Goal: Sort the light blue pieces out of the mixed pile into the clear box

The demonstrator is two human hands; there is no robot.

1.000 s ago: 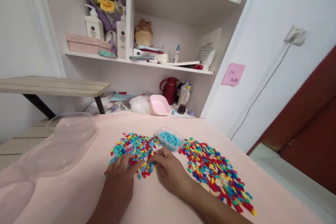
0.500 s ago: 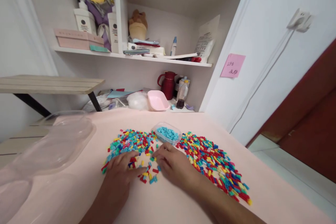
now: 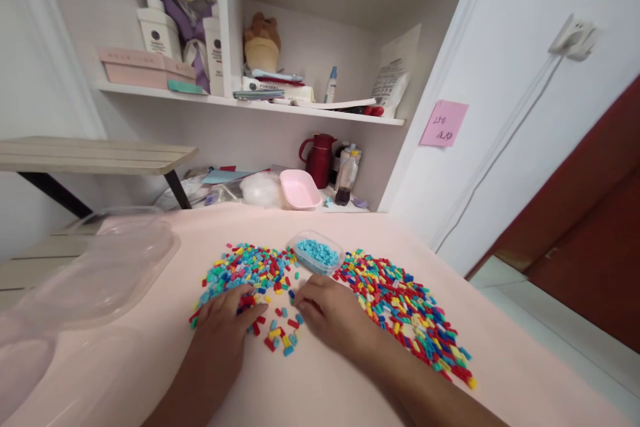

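Observation:
My left hand lies with fingers spread on the near edge of the left pile of small coloured plastic bricks. My right hand rests on the table with its fingers curled together; whatever they may hold is hidden. It sits between a few scattered bricks and the right pile of mixed bricks. Just beyond my right hand stands a clear plastic tub with light blue bricks in it.
Clear plastic trays lie on the left of the pink tabletop. At the back are a pink basin, a red jug and a bottle of dark liquid. A slatted wooden stand rises on the left.
My left hand has drawn slightly left, and its thumb has moved away from the scattered bricks. My right hand has stayed almost in place, its fingers curled a little closer. The view has shifted slightly.

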